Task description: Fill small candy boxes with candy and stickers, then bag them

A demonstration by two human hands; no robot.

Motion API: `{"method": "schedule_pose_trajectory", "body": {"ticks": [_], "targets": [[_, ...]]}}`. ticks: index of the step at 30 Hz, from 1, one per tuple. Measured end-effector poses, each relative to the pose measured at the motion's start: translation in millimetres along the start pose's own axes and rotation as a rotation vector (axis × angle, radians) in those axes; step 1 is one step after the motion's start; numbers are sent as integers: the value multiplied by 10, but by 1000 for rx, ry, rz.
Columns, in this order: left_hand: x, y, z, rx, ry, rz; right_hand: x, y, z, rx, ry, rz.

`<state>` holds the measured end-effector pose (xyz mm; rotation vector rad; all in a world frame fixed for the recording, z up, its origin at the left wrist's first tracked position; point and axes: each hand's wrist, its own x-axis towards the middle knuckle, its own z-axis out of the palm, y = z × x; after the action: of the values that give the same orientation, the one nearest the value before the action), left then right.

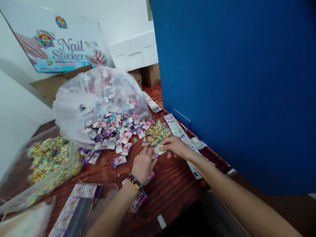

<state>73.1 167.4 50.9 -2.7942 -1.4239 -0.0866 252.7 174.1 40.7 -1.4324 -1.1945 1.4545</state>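
Note:
My left hand, with a bead bracelet at the wrist, is closed at the left end of a small printed candy box. From the other side my right hand pinches the right end of it. Part of this box is hidden by my fingers. Just beyond both hands lies a heap of small yellow, green and orange candies. Many small purple and white boxes are scattered to its left. Under my left wrist, several more little boxes lie on the table.
A large plastic bag of boxes spills onto the wooden table. At left sits a clear bag of candies, with rows of packed boxes nearer. Sticker strips lie beside a blue panel. A "Nail Stickers" carton stands behind.

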Motion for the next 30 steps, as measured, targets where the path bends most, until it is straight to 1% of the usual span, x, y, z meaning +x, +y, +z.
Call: {"method": "schedule_pose_trajectory", "body": {"ticks": [4, 9, 11, 14, 16, 19, 23, 26, 28, 30], "targets": [[3, 5, 24, -36, 9, 2, -75, -29, 25, 15, -22, 12], [-31, 8, 57, -69, 39, 61, -70, 80, 16, 105, -9, 19], [-42, 7, 85, -78, 55, 76, -58, 126, 65, 132, 11, 1], [-44, 2, 139, -111, 97, 79, -56, 170, 166, 149, 97, -37], [-43, -4, 172, -139, 119, 81, -68, 187, 208, 162, 132, -40], [-47, -5, 204, -177, 141, 81, -89, 206, 218, 185, 129, -27], [-41, 10, 224, -188, 166, 90, -81, 241, 214, 115, 178, -82], [-23, 20, 231, -204, 171, 76, -76, 271, 221, 27, 118, -85], [-9, 25, 230, -230, 203, 34, -92, 286, 227, 23, 47, -85], [4, 31, 222, -256, 249, -9, -126, 292, 238, 36, 39, -115]]}}
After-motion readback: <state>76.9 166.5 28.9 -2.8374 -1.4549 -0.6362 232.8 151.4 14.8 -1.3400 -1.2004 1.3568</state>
